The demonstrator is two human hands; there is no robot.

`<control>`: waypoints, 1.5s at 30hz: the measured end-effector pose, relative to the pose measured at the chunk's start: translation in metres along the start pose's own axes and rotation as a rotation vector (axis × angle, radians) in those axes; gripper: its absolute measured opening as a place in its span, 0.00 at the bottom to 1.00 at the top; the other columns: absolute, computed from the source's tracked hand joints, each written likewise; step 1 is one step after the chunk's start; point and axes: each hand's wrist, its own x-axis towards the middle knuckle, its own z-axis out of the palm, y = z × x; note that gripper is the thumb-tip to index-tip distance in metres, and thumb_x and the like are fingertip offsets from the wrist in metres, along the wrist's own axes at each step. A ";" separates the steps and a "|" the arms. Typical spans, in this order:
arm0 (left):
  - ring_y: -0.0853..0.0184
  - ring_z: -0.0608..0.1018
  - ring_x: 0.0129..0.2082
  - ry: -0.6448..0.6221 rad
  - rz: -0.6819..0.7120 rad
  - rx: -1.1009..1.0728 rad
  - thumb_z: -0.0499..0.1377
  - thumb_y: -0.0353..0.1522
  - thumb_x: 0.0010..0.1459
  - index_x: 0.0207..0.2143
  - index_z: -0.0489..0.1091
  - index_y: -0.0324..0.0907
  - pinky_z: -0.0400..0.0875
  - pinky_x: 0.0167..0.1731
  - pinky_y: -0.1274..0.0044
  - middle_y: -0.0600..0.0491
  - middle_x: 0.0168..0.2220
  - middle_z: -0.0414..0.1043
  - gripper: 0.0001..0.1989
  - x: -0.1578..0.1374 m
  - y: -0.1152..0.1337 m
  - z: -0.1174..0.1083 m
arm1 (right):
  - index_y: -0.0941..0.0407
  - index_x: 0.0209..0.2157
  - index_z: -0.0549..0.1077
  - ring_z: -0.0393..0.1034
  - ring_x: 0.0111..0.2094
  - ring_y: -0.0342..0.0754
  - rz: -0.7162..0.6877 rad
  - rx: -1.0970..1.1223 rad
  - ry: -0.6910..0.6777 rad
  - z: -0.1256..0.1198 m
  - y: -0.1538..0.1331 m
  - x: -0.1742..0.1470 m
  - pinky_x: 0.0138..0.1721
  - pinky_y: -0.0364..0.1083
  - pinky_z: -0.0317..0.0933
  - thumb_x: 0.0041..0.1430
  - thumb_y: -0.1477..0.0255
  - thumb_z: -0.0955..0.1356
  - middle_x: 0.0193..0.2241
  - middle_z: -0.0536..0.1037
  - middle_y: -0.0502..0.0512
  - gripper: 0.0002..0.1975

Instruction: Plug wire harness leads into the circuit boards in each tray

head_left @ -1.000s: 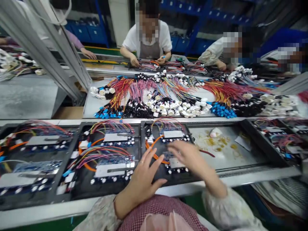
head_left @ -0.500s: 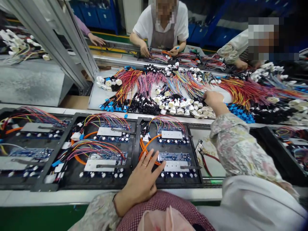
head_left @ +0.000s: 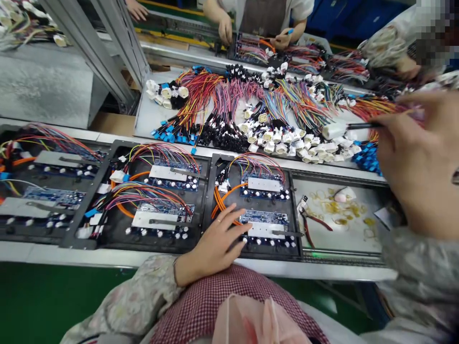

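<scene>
My left hand (head_left: 220, 239) lies with its fingers spread over the front of a black tray (head_left: 265, 256), its fingertips beside a blue circuit board (head_left: 264, 217) with a pale metal plate. My right hand (head_left: 423, 153), raised at the right and close to the camera, is closed on a wire harness (head_left: 335, 130). Its white connector and dark wires stick out to the left of the fingers. Below it, the white bench holds heaps of sorted wire harnesses (head_left: 301, 102) with white, black and blue connectors. Orange cables (head_left: 219, 203) run beside the boards.
Red-handled pliers (head_left: 315, 220) and yellow rubber bands (head_left: 337, 205) lie right of the tray. More black trays with wired boards (head_left: 167, 174) stand to the left. A metal post (head_left: 118, 62) rises at the back left. Across the bench, co-workers' hands (head_left: 225, 29) handle wiring.
My right hand has lifted from the harness heap and come right and nearer, now with a harness in it. My left hand stays by the same board. The view has tilted down.
</scene>
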 end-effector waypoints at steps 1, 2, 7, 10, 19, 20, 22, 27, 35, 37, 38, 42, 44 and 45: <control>0.55 0.60 0.68 0.048 -0.019 -0.168 0.53 0.30 0.65 0.57 0.68 0.45 0.60 0.63 0.57 0.44 0.63 0.64 0.18 0.003 0.003 -0.002 | 0.50 0.42 0.79 0.74 0.31 0.51 0.022 0.039 -0.008 0.013 -0.017 -0.017 0.28 0.47 0.65 0.69 0.57 0.57 0.27 0.76 0.57 0.23; 0.57 0.64 0.66 0.075 -0.033 -0.346 0.53 0.32 0.66 0.58 0.66 0.46 0.63 0.62 0.58 0.45 0.62 0.65 0.19 0.007 0.005 -0.004 | 0.50 0.40 0.79 0.73 0.30 0.50 0.041 0.088 -0.025 0.028 -0.035 -0.033 0.28 0.46 0.65 0.68 0.57 0.58 0.26 0.76 0.56 0.21; 0.57 0.61 0.67 -0.112 -0.012 -0.710 0.61 0.37 0.62 0.64 0.61 0.48 0.57 0.65 0.60 0.46 0.68 0.55 0.28 0.026 0.016 -0.005 | 0.53 0.28 0.74 0.68 0.21 0.43 0.168 0.532 -0.224 0.111 -0.101 -0.095 0.24 0.43 0.62 0.69 0.61 0.60 0.19 0.74 0.49 0.19; 0.61 0.75 0.55 -0.003 -0.166 -0.760 0.52 0.35 0.68 0.47 0.75 0.43 0.67 0.58 0.63 0.46 0.55 0.74 0.14 0.031 0.015 -0.001 | 0.55 0.29 0.74 0.67 0.18 0.42 0.370 0.743 -0.298 0.139 -0.107 -0.105 0.23 0.42 0.61 0.67 0.59 0.61 0.20 0.76 0.49 0.19; 0.76 0.72 0.22 0.139 -0.311 -0.828 0.59 0.33 0.61 0.36 0.74 0.39 0.71 0.23 0.82 0.54 0.31 0.74 0.06 0.034 0.002 -0.010 | 0.55 0.25 0.75 0.66 0.25 0.42 0.209 0.497 -0.202 0.143 -0.098 -0.097 0.27 0.42 0.57 0.66 0.62 0.64 0.23 0.73 0.50 0.18; 0.75 0.73 0.23 0.173 -0.308 -0.796 0.59 0.33 0.61 0.35 0.74 0.39 0.71 0.23 0.82 0.54 0.31 0.74 0.06 0.032 0.000 -0.015 | 0.55 0.22 0.72 0.63 0.22 0.41 0.206 0.435 -0.196 0.143 -0.094 -0.098 0.25 0.42 0.54 0.66 0.61 0.64 0.20 0.70 0.48 0.20; 0.75 0.74 0.23 0.239 -0.310 -0.753 0.59 0.33 0.62 0.35 0.73 0.39 0.71 0.24 0.82 0.53 0.33 0.74 0.06 0.030 -0.005 -0.025 | 0.55 0.20 0.69 0.60 0.19 0.40 0.254 0.296 -0.103 0.144 -0.085 -0.100 0.23 0.42 0.51 0.65 0.59 0.64 0.16 0.67 0.47 0.22; 0.71 0.78 0.29 0.226 -0.319 -0.856 0.58 0.34 0.63 0.41 0.74 0.40 0.74 0.22 0.83 0.51 0.35 0.75 0.08 0.027 -0.006 -0.031 | 0.55 0.37 0.77 0.68 0.22 0.43 0.353 0.143 0.091 0.166 -0.063 -0.099 0.27 0.43 0.57 0.66 0.61 0.64 0.28 0.80 0.51 0.14; 0.66 0.81 0.38 0.192 -0.348 -0.844 0.60 0.33 0.61 0.43 0.77 0.39 0.79 0.29 0.80 0.47 0.40 0.79 0.10 0.026 -0.007 -0.024 | 0.54 0.36 0.78 0.75 0.28 0.49 0.337 0.030 0.046 0.188 -0.057 -0.091 0.29 0.44 0.57 0.65 0.64 0.63 0.29 0.82 0.54 0.14; 0.67 0.81 0.37 0.198 -0.338 -0.849 0.60 0.32 0.62 0.45 0.76 0.39 0.79 0.27 0.81 0.48 0.39 0.79 0.11 0.025 -0.009 -0.025 | 0.54 0.36 0.78 0.74 0.26 0.48 0.334 0.039 0.049 0.187 -0.057 -0.091 0.29 0.44 0.57 0.65 0.64 0.63 0.27 0.81 0.53 0.13; 0.67 0.81 0.36 0.208 -0.335 -0.849 0.60 0.32 0.62 0.45 0.76 0.40 0.78 0.26 0.82 0.48 0.38 0.79 0.11 0.024 -0.009 -0.024 | 0.54 0.36 0.78 0.74 0.26 0.48 0.330 0.040 0.049 0.187 -0.057 -0.091 0.28 0.44 0.57 0.65 0.64 0.64 0.27 0.81 0.52 0.13; 0.67 0.81 0.37 0.234 -0.330 -0.830 0.60 0.32 0.62 0.45 0.77 0.40 0.76 0.24 0.84 0.48 0.39 0.80 0.10 0.024 -0.010 -0.023 | 0.54 0.37 0.79 0.75 0.28 0.49 0.275 0.009 0.036 0.185 -0.058 -0.089 0.30 0.45 0.57 0.65 0.65 0.64 0.29 0.82 0.54 0.13; 0.68 0.81 0.37 0.247 -0.330 -0.800 0.60 0.32 0.63 0.45 0.77 0.41 0.75 0.24 0.84 0.49 0.39 0.81 0.10 0.023 -0.010 -0.023 | 0.54 0.36 0.79 0.76 0.31 0.49 0.221 0.009 0.010 0.185 -0.059 -0.088 0.31 0.45 0.58 0.65 0.65 0.64 0.31 0.82 0.54 0.13; 0.68 0.81 0.37 0.256 -0.331 -0.784 0.60 0.32 0.63 0.45 0.77 0.41 0.75 0.24 0.84 0.49 0.39 0.81 0.10 0.023 -0.010 -0.023 | 0.54 0.36 0.79 0.76 0.32 0.49 0.202 0.011 -0.004 0.184 -0.059 -0.088 0.32 0.45 0.59 0.66 0.65 0.64 0.31 0.82 0.54 0.13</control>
